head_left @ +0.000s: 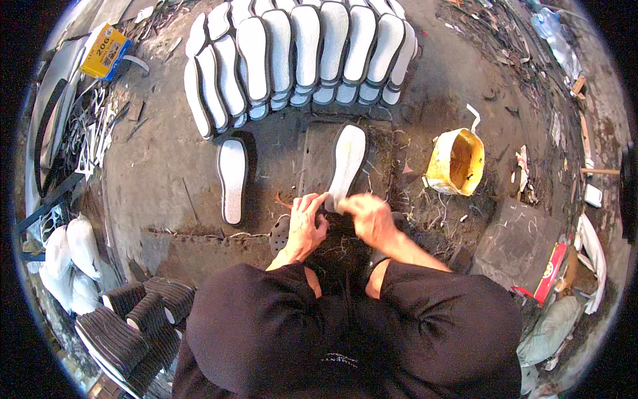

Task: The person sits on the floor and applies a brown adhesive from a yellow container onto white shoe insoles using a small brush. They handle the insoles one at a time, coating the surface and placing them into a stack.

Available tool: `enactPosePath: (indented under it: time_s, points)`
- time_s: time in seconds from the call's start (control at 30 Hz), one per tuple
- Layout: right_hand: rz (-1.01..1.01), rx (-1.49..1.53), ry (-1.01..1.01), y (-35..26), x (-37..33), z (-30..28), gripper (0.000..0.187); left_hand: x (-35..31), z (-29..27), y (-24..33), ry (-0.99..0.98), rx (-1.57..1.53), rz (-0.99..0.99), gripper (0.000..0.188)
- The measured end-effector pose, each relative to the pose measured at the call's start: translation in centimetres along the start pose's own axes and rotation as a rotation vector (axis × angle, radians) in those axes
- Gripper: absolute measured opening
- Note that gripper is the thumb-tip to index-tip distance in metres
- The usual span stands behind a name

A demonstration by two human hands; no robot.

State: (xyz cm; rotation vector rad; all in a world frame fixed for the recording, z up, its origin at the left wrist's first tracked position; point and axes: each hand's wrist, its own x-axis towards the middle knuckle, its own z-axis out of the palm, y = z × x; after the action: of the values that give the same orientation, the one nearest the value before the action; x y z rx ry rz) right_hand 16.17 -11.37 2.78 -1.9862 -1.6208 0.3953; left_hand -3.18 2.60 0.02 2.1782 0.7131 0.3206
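Observation:
A white-topped shoe sole with a dark rim (350,154) lies in front of me, its toe pointing away. My left hand (306,226) has its fingers bent and its index finger and thumb at the left of the heel end, gripping the edge. At the other side of the heel is my right hand (373,223), closed and partly smeared by motion. Whatever it holds is hidden under the fingers. Another white sole (232,174) rests to the left, apart from both hands.
Beyond lie overlapping rows of white soles (306,50). On the right stands a cut-open yellow container (455,163) with brown residue inside. A yellow box (104,51) is at far left; stacked dark ribbed soles (126,332) and white bags (73,256) sit lower left. Scraps litter the right.

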Motion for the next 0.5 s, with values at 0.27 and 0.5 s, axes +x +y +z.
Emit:
enactPosePath:
  time_s: [0.27, 0.5]
  points:
    - [0.512, 0.044, 0.091, 3.4, 13.7, -4.9, 0.034, -0.2, 0.2, 1.4, 0.036, 0.161, -0.057, 0.077]
    - [-0.411, -0.444, -0.488, 3.3, 18.4, -2.1, 0.031, -0.3, 0.9, 1.5, 0.090, 0.164, -0.065, 0.072]
